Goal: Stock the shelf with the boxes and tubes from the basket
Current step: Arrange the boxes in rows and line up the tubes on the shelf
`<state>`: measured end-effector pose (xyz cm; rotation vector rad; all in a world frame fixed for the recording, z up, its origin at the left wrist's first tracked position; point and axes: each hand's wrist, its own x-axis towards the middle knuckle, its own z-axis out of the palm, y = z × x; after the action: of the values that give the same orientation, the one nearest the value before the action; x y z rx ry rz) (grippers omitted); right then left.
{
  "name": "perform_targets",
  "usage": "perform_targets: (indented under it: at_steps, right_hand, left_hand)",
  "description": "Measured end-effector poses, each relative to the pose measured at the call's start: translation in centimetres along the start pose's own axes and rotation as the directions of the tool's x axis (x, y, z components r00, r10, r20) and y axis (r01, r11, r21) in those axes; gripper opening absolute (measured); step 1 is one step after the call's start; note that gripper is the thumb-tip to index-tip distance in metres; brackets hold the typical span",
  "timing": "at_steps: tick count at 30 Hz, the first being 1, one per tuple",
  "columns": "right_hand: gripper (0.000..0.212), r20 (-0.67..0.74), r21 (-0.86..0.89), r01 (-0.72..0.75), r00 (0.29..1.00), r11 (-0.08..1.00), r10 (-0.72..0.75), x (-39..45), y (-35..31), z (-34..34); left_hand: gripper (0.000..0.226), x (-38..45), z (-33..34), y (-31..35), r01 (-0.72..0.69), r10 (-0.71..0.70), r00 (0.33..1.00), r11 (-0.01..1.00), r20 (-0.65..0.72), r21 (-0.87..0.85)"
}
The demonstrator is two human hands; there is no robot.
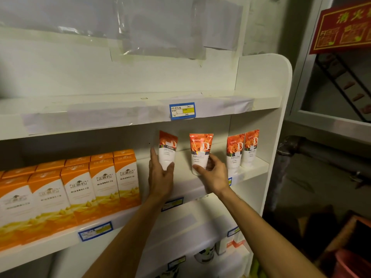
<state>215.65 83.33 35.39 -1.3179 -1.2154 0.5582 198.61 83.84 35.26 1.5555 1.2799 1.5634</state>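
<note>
you face a white shelf unit [261,81], both arms reaching to its middle shelf. your left hand [160,175] grips a tube [167,151], thumb across its white lower part, fingers behind it; the tube tilts slightly and shows an orange rose top and part of a large white "d". your right hand [213,173] holds a second tube [200,152] upright, thumb across the front near its base, fingers curled round its right side. this one reads "danz" in small letters above a big "d", with lines of small print too fine to read. the two hands are apart, one tube each, both just above the shelf board.

to the right, two more matching tubes [242,150] stand upright and touching near the shelf's right end, so four tubes show in all.

to the left on the same shelf, orange and white boxes [80,187] stand packed in rows, five across the near row and more behind; each carries a small logo with chinese characters and yellow droplets low down.

a blue-edged price tag [182,110] with a yellow patch and handwriting is on the upper shelf's edge; similar blurred tags [95,230] sit on the lower edges. taped plastic sheeting [164,27] hangs on the wall above. a red sign [341,27] with yellow chinese characters hangs at far right. lower shelves hold a few blurred items.
</note>
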Motion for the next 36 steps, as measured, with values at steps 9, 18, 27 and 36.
perform_targets:
  at_steps: [9, 18, 27, 36]
  right_hand:
    - [0.047, 0.066, 0.046, 0.007, 0.998, 0.999, -0.010, -0.3, 0.2, -0.4]
    - [0.047, 0.102, 0.047, 0.012, 0.995, 0.999, -0.017, -0.2, 0.2, -0.7]
    - [0.049, 0.117, -0.017, 0.026, 0.993, 1.000, -0.024, -0.4, 0.4, -0.6]
    - [0.050, 0.126, -0.070, 0.054, 0.991, 0.996, -0.045, -0.8, 0.8, -0.7]
  left_hand:
    - [0.069, 0.3, -0.2, -0.1, 0.082, -0.038, 0.982, 0.968, 0.183, -0.238]
    - [0.069, 0.3, -0.3, 0.1, 0.048, -0.017, 0.976, 0.990, 0.219, -0.134]
    - [0.057, -0.2, 0.1, 0.8, -0.008, -0.012, 0.966, 0.997, 0.257, 0.077]
    - [0.059, -0.1, 0.3, 0.9, 0.047, -0.073, 0.962, 0.993, 0.264, 0.104]
